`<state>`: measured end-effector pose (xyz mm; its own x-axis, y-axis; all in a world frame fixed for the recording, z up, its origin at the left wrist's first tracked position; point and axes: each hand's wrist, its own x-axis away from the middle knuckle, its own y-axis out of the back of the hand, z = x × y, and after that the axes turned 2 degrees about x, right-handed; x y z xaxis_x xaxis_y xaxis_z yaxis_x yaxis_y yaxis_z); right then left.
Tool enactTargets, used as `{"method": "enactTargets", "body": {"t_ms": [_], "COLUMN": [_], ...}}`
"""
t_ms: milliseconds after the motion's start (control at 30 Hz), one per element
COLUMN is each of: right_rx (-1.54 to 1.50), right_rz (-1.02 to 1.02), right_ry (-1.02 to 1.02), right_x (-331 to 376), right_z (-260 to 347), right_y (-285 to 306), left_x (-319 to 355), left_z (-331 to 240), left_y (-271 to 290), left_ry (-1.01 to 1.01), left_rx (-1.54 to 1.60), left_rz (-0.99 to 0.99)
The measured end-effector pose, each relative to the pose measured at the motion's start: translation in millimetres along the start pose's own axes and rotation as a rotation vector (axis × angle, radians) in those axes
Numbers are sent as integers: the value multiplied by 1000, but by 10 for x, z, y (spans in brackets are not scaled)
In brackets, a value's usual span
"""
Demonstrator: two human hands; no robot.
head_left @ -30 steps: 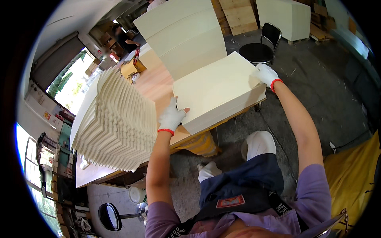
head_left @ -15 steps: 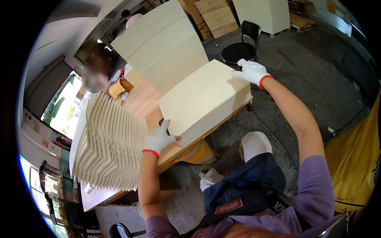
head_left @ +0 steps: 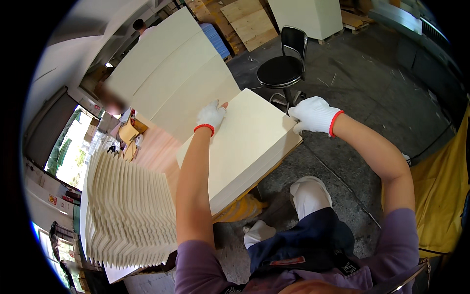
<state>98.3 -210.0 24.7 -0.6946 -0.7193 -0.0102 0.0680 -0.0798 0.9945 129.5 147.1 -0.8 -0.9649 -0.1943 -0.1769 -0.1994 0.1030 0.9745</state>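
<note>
A thick stack of large cream sheets (head_left: 245, 142) lies at the table's near right corner. My left hand (head_left: 211, 115), in a white glove with a red cuff and a bare fingertip showing, rests on the top sheet near its far edge, fingers outstretched. My right hand (head_left: 316, 115), gloved likewise, is at the stack's right corner with its fingers curled around the edge of the top sheet; part of the grip is hidden. Beyond the stack rise tall cream panels (head_left: 181, 68). Left of my left forearm stands a pile of folded, zigzag-edged cream sheets (head_left: 127, 206).
The wooden tabletop (head_left: 156, 144) shows between the piles, with a yellow-brown object (head_left: 128, 132) at its far side. A black chair (head_left: 281, 71) stands beyond the right corner. Yellow cloth (head_left: 431, 196) hangs at right. Two people are partly visible behind the panels.
My left hand has moved from the stack's near left corner to the far part of its top. The right hand stays at the right corner, its fingers more curled. The view has shifted.
</note>
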Motion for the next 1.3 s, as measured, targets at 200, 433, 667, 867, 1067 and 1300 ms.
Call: {"method": "enactTargets", "body": {"t_ms": [200, 433, 667, 867, 1067, 1300], "right_rx": [-51, -193, -79, -85, -170, -51], "right_rz": [-32, 59, 74, 111, 21, -357], "right_ry": [84, 30, -59, -70, 12, 149], "right_x": [-58, -36, 110, 82, -5, 235], "right_z": [-200, -231, -199, -102, -212, 335], "right_y": [-97, -48, 56, 59, -87, 55], "left_x": [-322, -214, -182, 60, 219, 467], "left_z": [-149, -384, 293, 490, 547, 1727], "left_y": [48, 153, -35, 270, 161, 462], "left_ry": [-15, -6, -17, 148, 71, 137], "left_rx": [60, -57, 112, -57, 104, 18], "left_rz": [223, 246, 124, 356, 274, 356]}}
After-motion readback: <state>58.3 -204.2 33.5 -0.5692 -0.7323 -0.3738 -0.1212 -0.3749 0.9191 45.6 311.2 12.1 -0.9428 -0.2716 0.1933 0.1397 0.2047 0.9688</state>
